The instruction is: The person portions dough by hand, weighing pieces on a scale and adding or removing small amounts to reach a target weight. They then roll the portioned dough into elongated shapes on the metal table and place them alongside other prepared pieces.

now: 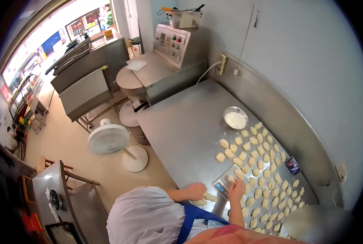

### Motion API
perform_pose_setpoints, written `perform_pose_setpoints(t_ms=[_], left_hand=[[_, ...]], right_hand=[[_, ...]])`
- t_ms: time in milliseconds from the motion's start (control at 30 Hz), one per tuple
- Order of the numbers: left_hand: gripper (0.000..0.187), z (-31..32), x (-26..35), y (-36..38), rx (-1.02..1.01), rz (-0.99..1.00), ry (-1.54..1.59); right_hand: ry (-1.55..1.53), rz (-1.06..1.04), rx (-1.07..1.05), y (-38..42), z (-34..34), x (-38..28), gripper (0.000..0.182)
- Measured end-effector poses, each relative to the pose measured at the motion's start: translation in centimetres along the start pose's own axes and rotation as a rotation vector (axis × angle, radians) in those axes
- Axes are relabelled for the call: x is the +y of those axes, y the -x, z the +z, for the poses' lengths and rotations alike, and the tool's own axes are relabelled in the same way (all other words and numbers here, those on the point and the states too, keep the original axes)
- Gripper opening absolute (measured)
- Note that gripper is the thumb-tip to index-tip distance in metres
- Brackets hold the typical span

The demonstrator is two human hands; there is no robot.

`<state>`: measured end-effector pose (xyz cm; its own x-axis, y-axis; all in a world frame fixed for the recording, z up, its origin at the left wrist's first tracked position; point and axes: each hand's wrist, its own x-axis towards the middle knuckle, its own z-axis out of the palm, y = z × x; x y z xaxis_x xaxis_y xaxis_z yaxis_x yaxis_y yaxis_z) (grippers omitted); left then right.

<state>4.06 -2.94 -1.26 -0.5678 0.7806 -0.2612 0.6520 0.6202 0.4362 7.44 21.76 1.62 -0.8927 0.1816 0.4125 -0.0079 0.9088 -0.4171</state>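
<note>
My left hand [196, 191] is closed over a length of pale dough [209, 197] at the near edge of the steel table. Part of that dough is hidden beneath the fingers. My right hand [237, 189] pinches a small dough piece [231, 179] above a digital kitchen scale [221, 187] with a lit blue display. Another dough piece [239, 174] lies on the far part of the scale. To the right of the scale, many small dough pieces [266, 173] are spread in loose rows.
A metal bowl of white powder [235, 119] stands behind the dough pieces. By the wall lies a dark box [293, 165]. A large round metal surface [317, 223] fills the near right corner. Left of the steel table [169, 122] stand a white fan [109, 139] and a steel machine [171, 44].
</note>
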Motion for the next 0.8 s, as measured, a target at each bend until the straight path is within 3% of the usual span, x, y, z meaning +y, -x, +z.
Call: perform_pose_setpoints(t_ms=[67,100,167,233,300,333,367,433,467,500,533,600,667,733,800], left_hand=[[0.047,0.1,-0.4,-0.2,0.028,0.005,0.203],[0.047,-0.2,-0.6,-0.4,0.037,0.002,0.200],[0.056,-0.5,-0.6,-0.4,-0.051,-0.189,0.571],[0.069,2.1,-2.7,-2.0,-0.105,-0.235,0.698],[0.075,4.3,-3.9,-3.7,-0.238,-0.142,0.862],[0.076,-1.2,-1.0,-2.1,-0.310,-0.159,0.766],[0.072,1.1,-0.9,-3.2,-0.258,-0.103,0.698],[0.067,-1.6,1.0,-2.9,-0.306,0.134,0.642],[0.069,-1.6,2.1,-2.8,-0.181,0.330,0.670],[0.069,-2.7,2.8,-3.1,-0.254,0.335,0.538],[0.069,-3.4,2.8,-3.4,-0.319,0.349,0.407],[0.061,-2.7,2.1,-4.0,-0.243,0.278,0.353],[0.054,-4.1,1.9,-3.1,-0.251,0.087,0.342],[0.053,-4.1,1.0,-2.5,-0.313,0.120,0.340],[0.054,-4.3,1.0,-2.4,-0.351,0.145,0.324]], right_hand=[[-0.169,0.139,0.039,1.5,-1.7,-1.3,0.030],[-0.171,0.130,0.042,2.8,-2.8,-2.1,0.030],[-0.201,0.115,-0.007,6.0,-4.4,-3.5,0.031],[-0.114,0.031,-0.181,9.4,-3.9,-2.8,0.039],[0.031,-0.058,-0.276,13.8,-1.6,-1.1,0.045],[-0.053,-0.003,-0.279,13.8,-2.1,-2.1,0.050],[-0.045,0.017,-0.192,12.6,-3.1,-4.2,0.056],[-0.110,-0.044,-0.084,8.9,-4.4,-6.9,0.064],[-0.157,-0.046,-0.158,7.4,-5.0,-7.3,0.068],[-0.136,-0.033,-0.210,7.1,-3.5,-6.7,0.065],[-0.108,0.047,-0.436,7.0,-2.9,-6.0,0.059],[-0.266,0.363,-0.552,7.0,-2.5,-6.3,0.048],[-0.308,0.434,-0.475,8.1,-2.0,-6.4,0.041],[-0.302,0.522,-0.497,8.9,-2.6,-7.1,0.035],[-0.250,0.372,-0.409,9.2,-2.7,-7.5,0.037]])
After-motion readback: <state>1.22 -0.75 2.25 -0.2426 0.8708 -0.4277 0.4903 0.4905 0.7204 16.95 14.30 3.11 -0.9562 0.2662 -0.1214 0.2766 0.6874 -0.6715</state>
